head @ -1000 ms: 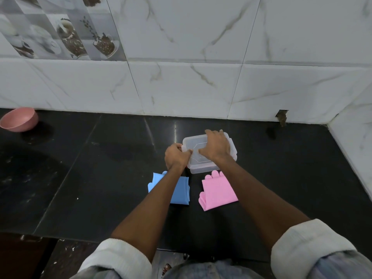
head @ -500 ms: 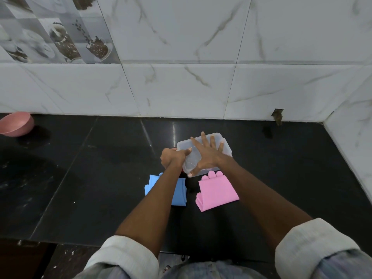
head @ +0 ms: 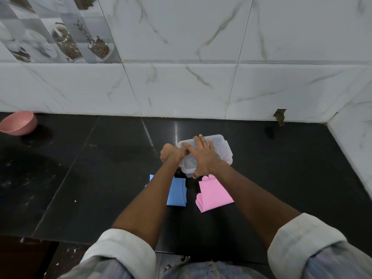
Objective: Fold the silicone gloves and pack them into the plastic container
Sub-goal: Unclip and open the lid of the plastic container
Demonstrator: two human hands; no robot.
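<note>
A clear plastic container (head: 222,150) with its lid on sits on the black counter (head: 100,178). My right hand (head: 203,156) lies flat on the lid with fingers spread. My left hand (head: 171,154) is curled at the container's left end, gripping its edge or clasp. In front of the container lie a folded blue glove (head: 177,191), partly hidden under my left forearm, and a folded pink glove (head: 214,194) to its right.
A pink bowl (head: 19,122) stands at the far left by the tiled wall (head: 181,77). The wall turns a corner at the right. The counter's front edge runs just before my sleeves.
My right hand went from gripping the container's top to lying flat on the lid with spread fingers. The left hand stayed at the left end. The container has turned slightly.
</note>
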